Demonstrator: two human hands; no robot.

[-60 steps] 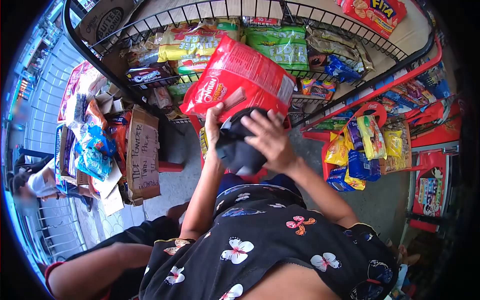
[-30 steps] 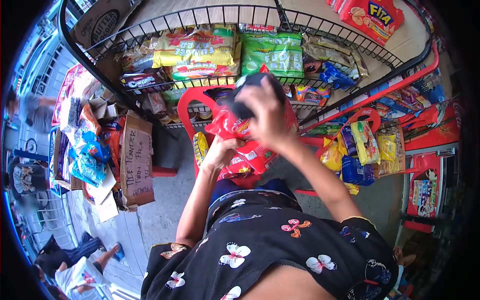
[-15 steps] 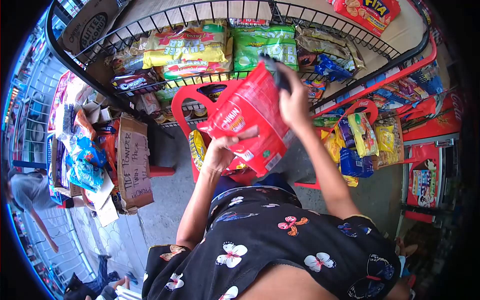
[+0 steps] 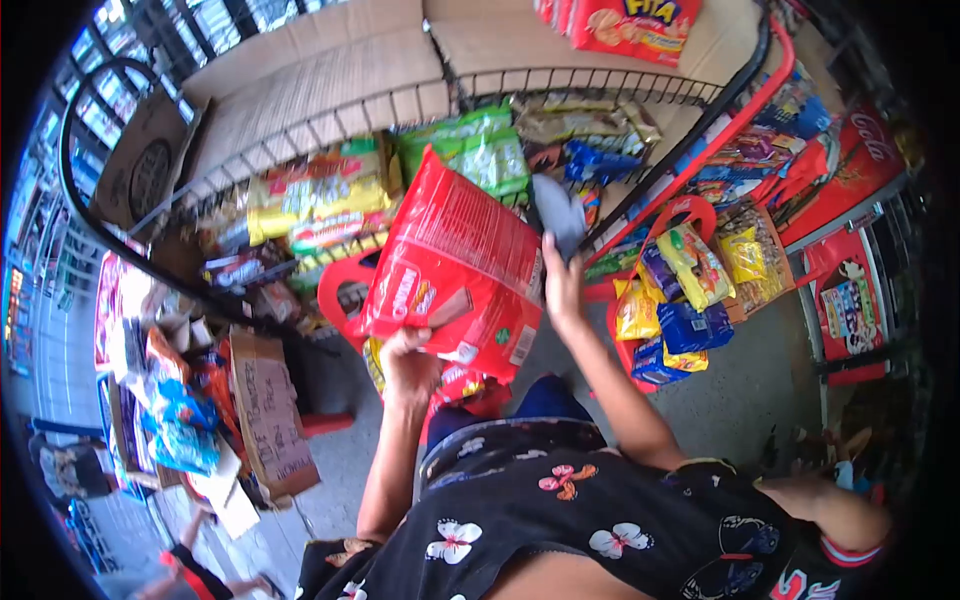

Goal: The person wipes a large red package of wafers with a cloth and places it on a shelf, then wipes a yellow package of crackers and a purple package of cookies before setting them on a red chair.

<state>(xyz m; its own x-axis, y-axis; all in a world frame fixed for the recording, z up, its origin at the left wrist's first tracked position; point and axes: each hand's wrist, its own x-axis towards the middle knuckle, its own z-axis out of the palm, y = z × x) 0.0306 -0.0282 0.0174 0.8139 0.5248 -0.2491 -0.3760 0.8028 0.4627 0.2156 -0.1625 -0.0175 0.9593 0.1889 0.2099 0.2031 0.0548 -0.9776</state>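
A large red snack bag (image 4: 455, 265) is held up in front of the shelf, tilted, with its printed label and barcode showing. My left hand (image 4: 408, 362) grips its lower left edge, thumb on the front. At the bag's right side, my right hand (image 4: 563, 285) is closed round a dark grey cloth-like item (image 4: 560, 215), partly blurred. Behind the bag, yellow packs (image 4: 318, 190) and green packs (image 4: 480, 150) lie in the wire rack (image 4: 400, 105).
A cardboard box (image 4: 270, 410) with handwriting and blue packets stands at the left. Red chairs are ahead, the right one (image 4: 690, 207) bearing yellow and blue packs. Red Fita packs (image 4: 635, 28) lie on the upper shelf. People (image 4: 190, 570) are at the lower left.
The red bag has turned more face-on and moved left. My right hand and the dark item have shifted down, beside the bag's right edge. The camera view has tilted.
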